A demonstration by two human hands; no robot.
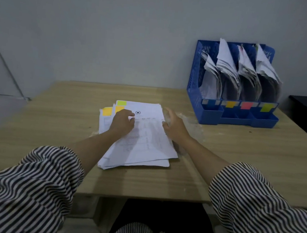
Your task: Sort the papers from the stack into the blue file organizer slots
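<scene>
Resting on paper stack (142,141) w/ loosely curled fingers: left hand (123,122), pinning top sheet, nothing pinched. Right hand (174,126) spread, at stack's right edge, holding nothing. Stack mid-desk (54,125), long axis roughly front-to-back. Blue file organizer (229,114) far right, back; right hand nearer. Green tab (121,103) on top sheet, likely matches rightmost slot.
</scene>
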